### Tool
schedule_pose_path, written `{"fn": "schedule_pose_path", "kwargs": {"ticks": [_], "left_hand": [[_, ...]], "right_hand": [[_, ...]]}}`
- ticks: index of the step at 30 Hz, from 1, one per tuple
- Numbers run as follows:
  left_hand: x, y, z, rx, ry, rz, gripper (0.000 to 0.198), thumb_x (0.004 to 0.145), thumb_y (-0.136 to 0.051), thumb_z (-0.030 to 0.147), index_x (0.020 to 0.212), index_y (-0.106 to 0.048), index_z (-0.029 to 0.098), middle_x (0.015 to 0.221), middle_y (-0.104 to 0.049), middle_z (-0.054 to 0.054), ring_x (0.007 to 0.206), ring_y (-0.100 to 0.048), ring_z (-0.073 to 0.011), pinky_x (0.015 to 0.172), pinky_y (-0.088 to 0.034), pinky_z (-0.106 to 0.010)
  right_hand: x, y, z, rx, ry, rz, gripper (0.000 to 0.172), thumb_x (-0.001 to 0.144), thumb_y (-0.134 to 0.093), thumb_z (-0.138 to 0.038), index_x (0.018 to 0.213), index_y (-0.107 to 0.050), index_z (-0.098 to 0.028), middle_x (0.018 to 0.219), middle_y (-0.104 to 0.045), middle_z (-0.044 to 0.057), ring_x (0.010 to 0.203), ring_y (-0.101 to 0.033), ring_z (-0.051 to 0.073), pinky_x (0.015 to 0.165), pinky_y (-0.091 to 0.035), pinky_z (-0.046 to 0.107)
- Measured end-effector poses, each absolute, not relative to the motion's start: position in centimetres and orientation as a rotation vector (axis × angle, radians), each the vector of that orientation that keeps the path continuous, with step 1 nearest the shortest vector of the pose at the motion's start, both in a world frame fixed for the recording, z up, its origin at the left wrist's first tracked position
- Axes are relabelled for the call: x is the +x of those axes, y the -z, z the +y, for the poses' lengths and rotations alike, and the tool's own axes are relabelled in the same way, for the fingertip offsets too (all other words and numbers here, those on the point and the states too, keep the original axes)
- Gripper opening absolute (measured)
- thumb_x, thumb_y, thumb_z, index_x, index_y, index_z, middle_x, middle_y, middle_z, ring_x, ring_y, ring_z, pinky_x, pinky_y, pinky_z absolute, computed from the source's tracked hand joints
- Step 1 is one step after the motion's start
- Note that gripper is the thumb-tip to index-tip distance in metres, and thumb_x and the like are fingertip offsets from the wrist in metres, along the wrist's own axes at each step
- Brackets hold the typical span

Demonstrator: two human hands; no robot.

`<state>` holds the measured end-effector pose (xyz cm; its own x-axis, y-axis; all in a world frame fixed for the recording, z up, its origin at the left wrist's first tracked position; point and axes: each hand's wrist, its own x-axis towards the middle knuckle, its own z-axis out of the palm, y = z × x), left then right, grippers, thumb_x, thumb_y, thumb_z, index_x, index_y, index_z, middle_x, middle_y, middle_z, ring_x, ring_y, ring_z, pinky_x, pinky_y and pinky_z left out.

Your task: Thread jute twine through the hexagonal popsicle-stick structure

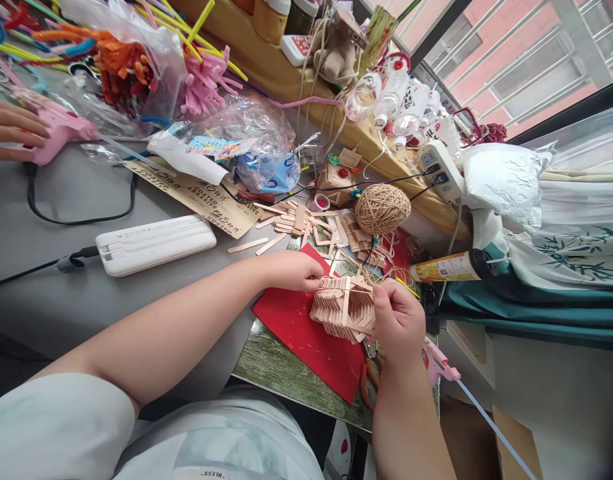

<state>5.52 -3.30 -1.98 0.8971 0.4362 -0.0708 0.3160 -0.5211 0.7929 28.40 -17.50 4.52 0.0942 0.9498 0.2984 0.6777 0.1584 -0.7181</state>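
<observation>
A small openwork structure of stacked wooden craft sticks sits on a red sheet. My left hand is closed in a pinch at its upper left corner. At the right side, my right hand is closed, thumb against curled fingers. A thin length of twine runs over the top of the structure between both hands, and its ends are hidden in the fingers. Loose twine strands lie just behind the structure, near a ball of twine.
Loose craft sticks lie behind the structure, by sandpaper and a white power bank. Orange-handled pliers and a pink glue gun are near my right forearm. Another person's hand rests on a second glue gun.
</observation>
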Motion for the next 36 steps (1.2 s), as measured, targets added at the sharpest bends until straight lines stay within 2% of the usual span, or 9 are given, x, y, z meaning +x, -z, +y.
{"fn": "schedule_pose_path", "kwargs": {"ticks": [16,23,36], "left_hand": [[5.8,1.7,-3.6,2.328,-0.074,0.557,0.027,0.095,-0.055,0.034,0.072,-0.063,0.022,0.072,-0.069,-0.003,0.059,-0.048,-0.0182,0.059,-0.029,-0.036],[5.7,1.4,-3.7,2.385,-0.048,0.585,0.026,0.096,-0.057,0.034,0.076,-0.068,0.021,0.079,-0.075,-0.004,0.061,-0.048,-0.0173,0.058,-0.028,-0.034],[5.8,0.6,-3.7,2.411,0.063,0.661,0.024,0.096,-0.058,0.031,0.079,-0.07,0.021,0.078,-0.074,-0.003,0.058,-0.044,-0.0161,0.057,-0.027,-0.033]], "right_hand": [[28.2,-2.8,-17.5,-1.468,-0.361,-1.519,0.041,0.104,-0.067,-0.037,0.069,-0.052,-0.023,0.068,-0.046,-0.002,0.063,-0.043,0.016,0.064,-0.035,0.035],[28.1,-1.8,-17.3,-1.412,-0.414,-1.489,0.042,0.104,-0.069,-0.032,0.068,-0.051,-0.022,0.068,-0.047,-0.003,0.063,-0.042,0.015,0.065,-0.035,0.034],[28.0,-0.9,-17.6,-1.355,-0.405,-1.435,0.044,0.105,-0.068,-0.033,0.066,-0.05,-0.022,0.068,-0.048,-0.002,0.065,-0.046,0.015,0.067,-0.036,0.034]]}}
